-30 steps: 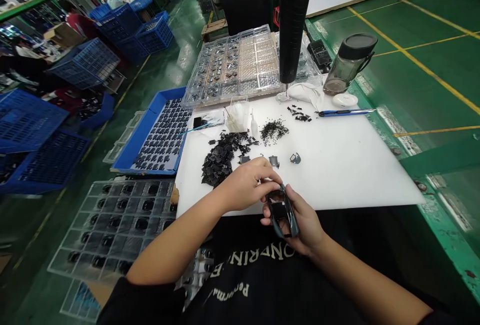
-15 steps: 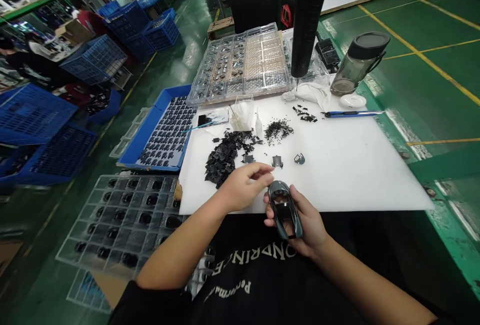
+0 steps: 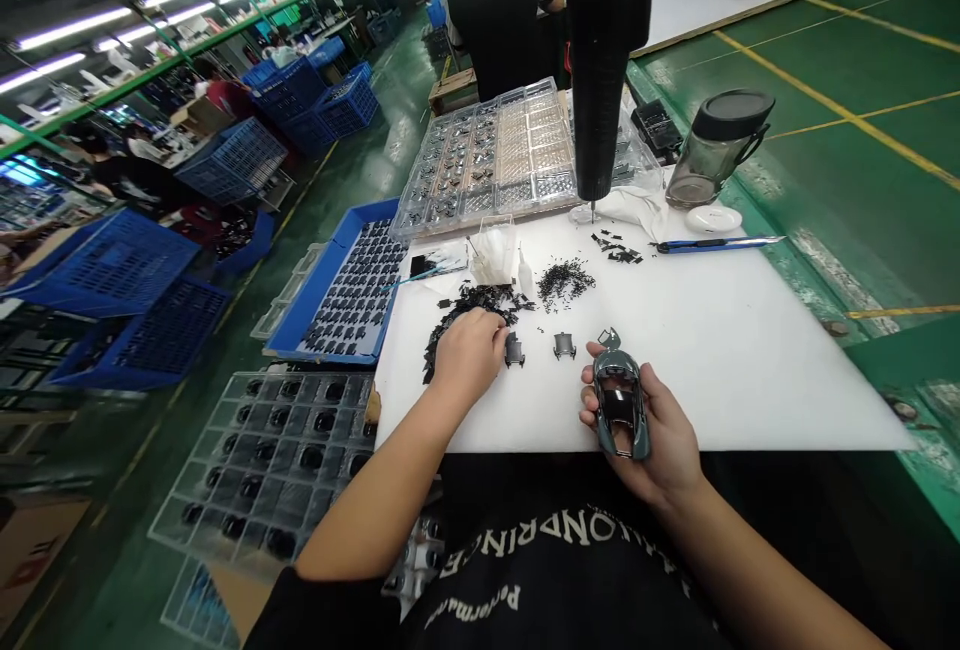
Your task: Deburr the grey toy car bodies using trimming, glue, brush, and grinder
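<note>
My right hand (image 3: 660, 435) is closed around a grey-green toy car body (image 3: 619, 400), held over the near edge of the white board (image 3: 705, 350). My left hand (image 3: 469, 355) rests, fingers curled down, on a heap of small black plastic parts (image 3: 465, 315) on the board. Its fingertips touch a loose black part (image 3: 514, 350); whether they grip it is hidden. Two more small dark parts (image 3: 564, 344) lie between my hands, one just beyond the car's nose.
A black electric screwdriver (image 3: 604, 60) hangs over the board's far edge. Behind it lie clear blister trays (image 3: 495, 155), a dark jar (image 3: 716, 145) and a blue utility knife (image 3: 712, 244). A blue tray of black parts (image 3: 349, 280) and clear trays (image 3: 262, 460) sit to my left. A person stands beyond.
My left hand left the car body and moved left and forward onto the heap of black parts. My right hand carried the car right and up over the board.
</note>
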Demonstrator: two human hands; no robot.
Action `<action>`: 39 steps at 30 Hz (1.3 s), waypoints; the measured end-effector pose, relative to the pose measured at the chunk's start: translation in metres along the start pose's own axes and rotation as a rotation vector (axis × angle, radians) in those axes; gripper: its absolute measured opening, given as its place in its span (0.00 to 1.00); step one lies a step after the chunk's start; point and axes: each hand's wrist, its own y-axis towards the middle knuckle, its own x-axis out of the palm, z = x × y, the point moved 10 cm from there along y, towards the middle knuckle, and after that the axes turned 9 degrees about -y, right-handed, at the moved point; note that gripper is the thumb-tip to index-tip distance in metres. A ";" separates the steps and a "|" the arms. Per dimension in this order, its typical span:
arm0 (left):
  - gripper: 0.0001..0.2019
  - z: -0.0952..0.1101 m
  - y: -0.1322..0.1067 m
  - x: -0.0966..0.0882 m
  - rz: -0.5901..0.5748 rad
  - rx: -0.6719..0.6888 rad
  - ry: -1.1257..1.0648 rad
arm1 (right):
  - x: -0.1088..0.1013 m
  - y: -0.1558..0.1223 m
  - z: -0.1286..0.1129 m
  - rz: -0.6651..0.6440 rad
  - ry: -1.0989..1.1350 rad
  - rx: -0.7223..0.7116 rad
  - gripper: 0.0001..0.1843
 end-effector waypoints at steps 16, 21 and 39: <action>0.13 0.018 0.056 0.058 -0.190 0.173 0.259 | 0.003 -0.002 0.004 -0.029 -0.014 0.019 0.21; 0.11 0.017 0.056 0.055 -0.196 0.173 0.236 | 0.005 -0.002 0.004 -0.028 -0.030 0.014 0.22; 0.08 -0.007 -0.019 0.030 -0.168 -0.299 -1.246 | 0.010 -0.004 0.005 0.018 -0.029 0.080 0.20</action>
